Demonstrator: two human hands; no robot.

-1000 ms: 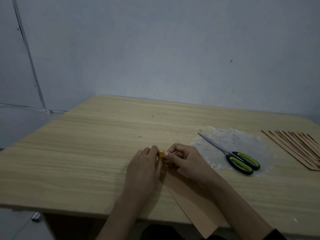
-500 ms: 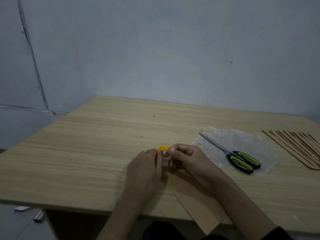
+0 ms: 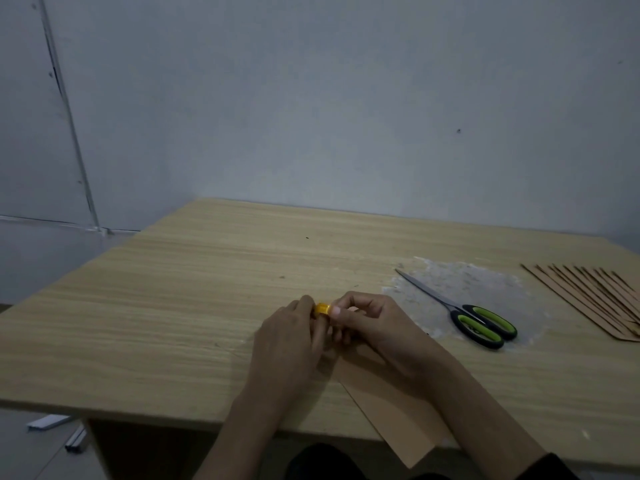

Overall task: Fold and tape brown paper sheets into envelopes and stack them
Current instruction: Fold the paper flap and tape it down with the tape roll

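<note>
A folded brown paper sheet [image 3: 391,407] lies on the wooden table [image 3: 173,306], its near end hanging over the front edge. Above its far end my left hand [image 3: 287,344] and my right hand [image 3: 370,323] meet around a small yellow tape roll [image 3: 322,309]. My left hand grips the roll, mostly hiding it. My right hand pinches at the roll's right side with thumb and forefinger. A fanned stack of brown paper envelopes [image 3: 595,299] lies at the right edge of the table.
Scissors [image 3: 464,313] with green and black handles lie shut on a whitish patch of the table, right of my hands. Pale strips [image 3: 52,424] lie on the floor at the lower left. A grey wall stands behind the table.
The yellow roll has come a little more into view between my fingers. Both hands stayed in place over the paper's far end.
</note>
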